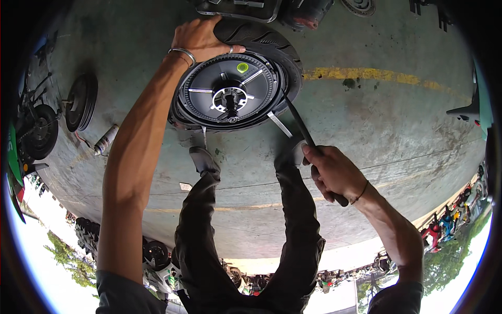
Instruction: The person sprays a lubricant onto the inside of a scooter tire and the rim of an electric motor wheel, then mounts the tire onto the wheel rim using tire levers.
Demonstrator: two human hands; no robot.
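A scooter wheel with a black hub (209,78) lies on the floor before my feet, its tire (291,58) partly off the rim. My left hand (201,41) grips the tire at its far left side, the thumb along the inner edge. In my right hand (334,170) is a long black tire lever (302,125), slanting up to the left. Its tip reaches the wheel's right edge, between tire and rim as far as I can tell. Two flat silver tire levers, a right one (280,124) and a left one (204,137), stick out from the wheel's near edge.
A loose wheel (82,102) and a spray can (106,139) are on the floor to the left. Beyond the wheel are a black tray (240,8) and a dark container (305,13). My shoes (203,159) flank the near side. Parked motorbikes line the surroundings.
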